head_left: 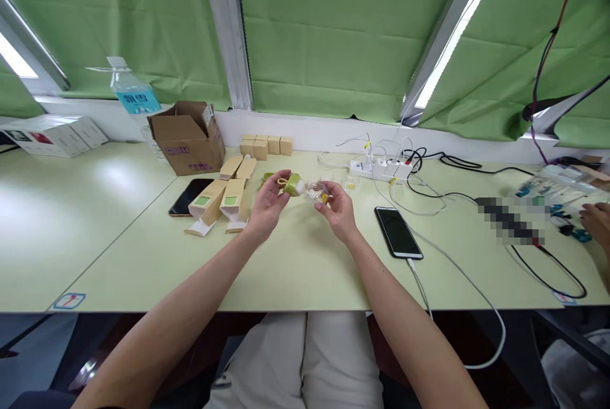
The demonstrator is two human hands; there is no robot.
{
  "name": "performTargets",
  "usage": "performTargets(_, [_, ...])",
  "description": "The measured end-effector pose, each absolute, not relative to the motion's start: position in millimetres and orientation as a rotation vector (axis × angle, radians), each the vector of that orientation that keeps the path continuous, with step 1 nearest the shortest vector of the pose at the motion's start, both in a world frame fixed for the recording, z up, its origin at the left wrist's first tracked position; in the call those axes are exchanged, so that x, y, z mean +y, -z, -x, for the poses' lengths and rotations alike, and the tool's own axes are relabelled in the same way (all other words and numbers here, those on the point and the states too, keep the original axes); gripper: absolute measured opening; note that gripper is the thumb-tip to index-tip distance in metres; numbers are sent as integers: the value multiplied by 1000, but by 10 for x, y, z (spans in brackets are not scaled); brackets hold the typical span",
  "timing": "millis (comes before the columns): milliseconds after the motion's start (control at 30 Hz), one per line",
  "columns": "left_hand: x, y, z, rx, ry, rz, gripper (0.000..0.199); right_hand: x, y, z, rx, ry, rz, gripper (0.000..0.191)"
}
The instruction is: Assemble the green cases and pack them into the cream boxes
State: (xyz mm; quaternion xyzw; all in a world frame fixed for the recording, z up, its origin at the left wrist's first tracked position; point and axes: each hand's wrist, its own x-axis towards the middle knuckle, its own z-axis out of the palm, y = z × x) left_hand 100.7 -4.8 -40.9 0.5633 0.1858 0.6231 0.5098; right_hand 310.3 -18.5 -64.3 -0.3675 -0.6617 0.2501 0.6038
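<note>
Closed around a small green and white item with a tan loop (294, 185), my left hand (268, 202) is over the middle of the table. My right hand (338, 209) grips a small clear plastic cup-like piece (315, 192) with a yellow mark, close beside the green item. Another clear piece with a yellow mark (351, 181) lies just behind my right hand. Behind my left hand is a second green item (269, 177), partly hidden by the fingers. Opened small cardboard boxes (233, 198) with green labels lie to the left.
A brown carton (188, 142) and a water bottle (135, 91) stand at the back left, near small tan boxes (261, 147). Phones (398, 232) lie on both sides. A white power strip (381, 169) trails cables rightward. Another person's hand (596, 221) is at the far right.
</note>
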Motion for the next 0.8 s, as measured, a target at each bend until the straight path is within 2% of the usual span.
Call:
performTargets(267, [-19, 466, -989, 504, -1442, -1673, 40, -264, 629, -3027, -1485, -916, 782, 66])
performTargets(800, [-31, 501, -976, 595, -1393, -1812, 38, -252, 631, -3002, -1454, -993, 758, 72])
